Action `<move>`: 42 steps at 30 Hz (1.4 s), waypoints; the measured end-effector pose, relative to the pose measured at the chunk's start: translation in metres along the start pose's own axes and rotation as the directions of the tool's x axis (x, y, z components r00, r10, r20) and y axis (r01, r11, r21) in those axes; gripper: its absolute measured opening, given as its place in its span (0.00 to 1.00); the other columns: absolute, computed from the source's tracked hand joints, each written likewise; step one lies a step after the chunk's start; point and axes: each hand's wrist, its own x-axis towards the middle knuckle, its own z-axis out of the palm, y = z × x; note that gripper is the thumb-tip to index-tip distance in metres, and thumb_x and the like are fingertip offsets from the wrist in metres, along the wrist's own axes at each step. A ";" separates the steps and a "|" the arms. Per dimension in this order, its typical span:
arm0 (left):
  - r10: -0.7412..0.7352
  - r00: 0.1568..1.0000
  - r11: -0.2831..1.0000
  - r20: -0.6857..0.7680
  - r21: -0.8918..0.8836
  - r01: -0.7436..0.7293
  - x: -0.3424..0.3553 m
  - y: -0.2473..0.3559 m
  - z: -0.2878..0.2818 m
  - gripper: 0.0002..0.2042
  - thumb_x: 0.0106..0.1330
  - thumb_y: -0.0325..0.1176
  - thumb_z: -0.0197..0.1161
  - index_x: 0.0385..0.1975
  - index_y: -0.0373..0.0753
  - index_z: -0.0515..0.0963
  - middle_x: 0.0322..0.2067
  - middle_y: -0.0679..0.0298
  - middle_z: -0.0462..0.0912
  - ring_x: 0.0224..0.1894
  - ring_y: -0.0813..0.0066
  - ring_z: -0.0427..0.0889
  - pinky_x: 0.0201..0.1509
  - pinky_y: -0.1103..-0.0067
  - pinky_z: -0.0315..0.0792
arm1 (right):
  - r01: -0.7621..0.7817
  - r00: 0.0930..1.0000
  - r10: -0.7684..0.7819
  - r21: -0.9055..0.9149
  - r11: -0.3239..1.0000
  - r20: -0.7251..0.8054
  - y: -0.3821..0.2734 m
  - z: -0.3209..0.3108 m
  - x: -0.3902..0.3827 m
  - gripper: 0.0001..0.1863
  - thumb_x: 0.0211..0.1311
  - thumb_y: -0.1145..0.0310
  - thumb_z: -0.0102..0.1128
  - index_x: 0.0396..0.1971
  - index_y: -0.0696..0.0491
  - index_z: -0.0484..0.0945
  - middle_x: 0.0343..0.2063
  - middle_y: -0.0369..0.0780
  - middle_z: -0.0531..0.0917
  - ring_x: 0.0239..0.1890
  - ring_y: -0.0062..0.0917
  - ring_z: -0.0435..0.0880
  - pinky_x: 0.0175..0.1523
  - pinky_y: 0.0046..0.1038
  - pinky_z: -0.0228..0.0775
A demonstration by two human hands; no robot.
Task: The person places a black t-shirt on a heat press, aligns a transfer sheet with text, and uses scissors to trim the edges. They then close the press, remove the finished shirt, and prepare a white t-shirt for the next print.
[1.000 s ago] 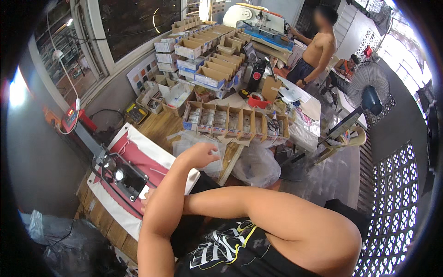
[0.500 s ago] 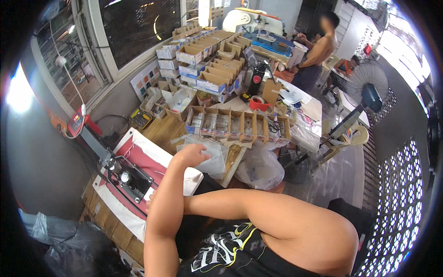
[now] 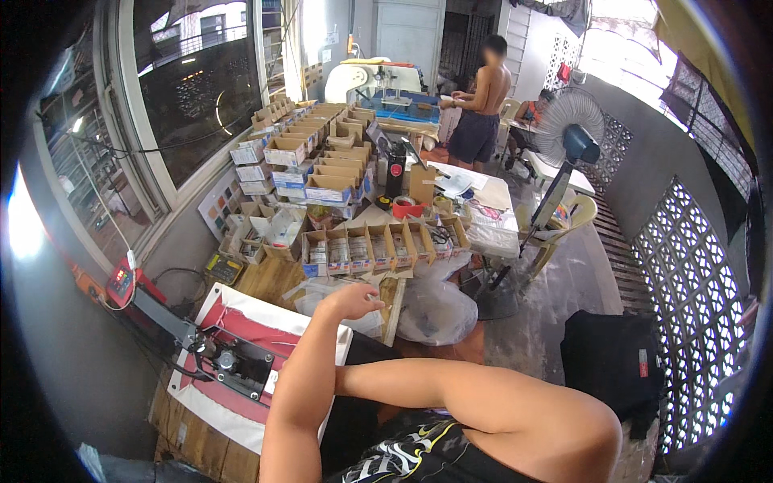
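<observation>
Hanging mid-frame, the left hand (image 3: 353,302) has loosely parted fingers; those of the right hand (image 3: 282,368), near the lower-left press (image 3: 233,361), I cannot tell.

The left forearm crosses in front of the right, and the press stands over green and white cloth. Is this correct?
Green is wrong: the head view shows red and white cloth under the press. The left forearm does cross in front of the right forearm.
</observation>
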 end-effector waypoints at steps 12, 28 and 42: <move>0.075 0.996 0.997 0.056 0.011 -0.075 0.008 0.002 0.003 0.29 0.65 0.52 0.63 0.59 0.36 0.77 0.53 0.49 0.82 0.57 0.53 0.80 0.60 0.67 0.73 | -0.065 0.997 0.065 0.009 0.998 -0.032 0.005 0.006 -0.006 0.14 0.64 0.62 0.53 0.45 0.54 0.75 0.39 0.44 0.79 0.40 0.37 0.78 0.48 0.40 0.69; 0.130 0.987 0.991 0.095 0.005 -0.131 0.020 0.005 0.005 0.28 0.65 0.51 0.64 0.58 0.36 0.77 0.54 0.48 0.82 0.57 0.50 0.80 0.61 0.65 0.72 | -0.108 0.992 0.108 0.015 0.994 -0.062 0.004 0.010 -0.016 0.15 0.63 0.62 0.52 0.44 0.54 0.75 0.38 0.45 0.79 0.40 0.38 0.78 0.47 0.41 0.70; 0.097 0.983 0.995 0.156 -0.035 -0.093 0.027 0.007 0.008 0.29 0.65 0.51 0.64 0.58 0.34 0.76 0.52 0.48 0.83 0.55 0.50 0.81 0.59 0.67 0.73 | -0.098 0.992 0.099 0.019 0.995 -0.083 0.004 0.013 -0.017 0.15 0.62 0.62 0.52 0.44 0.55 0.75 0.38 0.45 0.79 0.39 0.39 0.79 0.46 0.41 0.70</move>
